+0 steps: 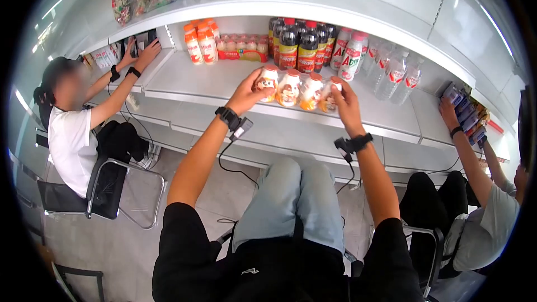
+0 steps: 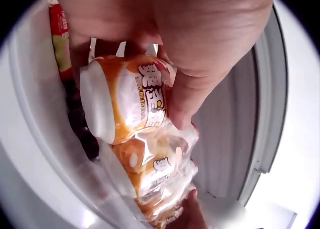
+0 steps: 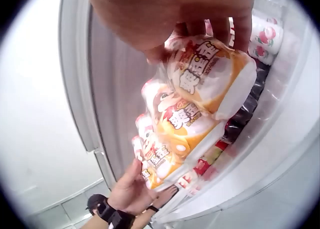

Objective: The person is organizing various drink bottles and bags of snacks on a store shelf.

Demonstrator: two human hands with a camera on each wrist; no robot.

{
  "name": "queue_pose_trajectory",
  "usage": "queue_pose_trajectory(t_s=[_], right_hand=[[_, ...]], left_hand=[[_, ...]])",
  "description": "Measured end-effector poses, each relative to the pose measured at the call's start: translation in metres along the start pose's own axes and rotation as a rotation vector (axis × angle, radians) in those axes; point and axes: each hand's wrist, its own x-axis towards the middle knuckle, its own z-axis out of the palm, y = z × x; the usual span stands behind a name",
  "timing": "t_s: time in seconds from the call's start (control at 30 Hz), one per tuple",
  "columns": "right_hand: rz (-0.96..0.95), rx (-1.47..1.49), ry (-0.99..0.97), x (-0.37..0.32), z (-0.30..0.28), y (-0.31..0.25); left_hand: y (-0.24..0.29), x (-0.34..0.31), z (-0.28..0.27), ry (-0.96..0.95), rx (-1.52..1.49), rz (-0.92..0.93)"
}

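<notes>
A plastic-wrapped row of several small white-and-orange bottles [image 1: 288, 88] with red caps is held above the front edge of the middle shelf. My left hand [image 1: 246, 95] grips the bottle at its left end, thumb over the near side. At the right end, my right hand [image 1: 349, 107] pinches the last bottle. The left wrist view shows the left hand [image 2: 165, 34] curled round an end bottle [image 2: 132, 99] in clear film. In the right wrist view, the right hand [image 3: 175, 19] holds the opposite end bottle [image 3: 212, 76].
Behind stand orange-capped bottles [image 1: 207, 47], a pack of small bottles [image 1: 242, 49], dark bottles [image 1: 307, 50], white-and-red bottles [image 1: 351, 59] and clear bottles [image 1: 391, 75]. An upper shelf [image 1: 268, 1] overhangs them. Seated people reach into shelves at left [image 1: 72, 128] and right [image 1: 486, 212].
</notes>
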Motion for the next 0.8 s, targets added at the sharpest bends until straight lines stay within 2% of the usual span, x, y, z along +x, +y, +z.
queue_pose_trajectory(t_s=[0.07,0.17,0.2,0.27,0.37,0.43,0.53,0.67,0.8], right_hand=[[-0.051,-0.072,0.019,0.021,0.016,0.005],[-0.071,-0.193,0.053,0.046,0.024,0.045],[-0.094,-0.21,0.049,0.052,0.026,0.046],[-0.124,-0.252,0.041,0.059,0.026,0.052],[-0.044,-0.14,-0.011,0.056,0.019,0.054],[0.024,-0.047,-0.063,0.057,0.015,0.05],[-0.006,-0.134,-0.054,0.058,0.011,0.062],[0.152,-0.025,-0.029,0.064,0.003,0.087],[0.157,-0.008,-0.025,0.059,0.006,0.062]], left_hand=[[-0.014,0.022,-0.016,0.019,0.029,-0.018],[-0.055,0.049,-0.041,0.058,0.039,-0.038],[-0.069,0.052,-0.051,0.084,0.244,-0.086],[-0.067,0.051,-0.049,0.098,0.168,-0.072],[-0.071,0.049,-0.052,-0.009,-0.096,-0.098],[-0.077,0.049,-0.051,-0.017,-0.076,-0.104],[-0.084,0.057,-0.049,-0.016,-0.085,-0.109],[-0.095,0.065,-0.041,0.043,-0.047,-0.111],[-0.089,0.063,-0.036,0.103,-0.039,-0.151]])
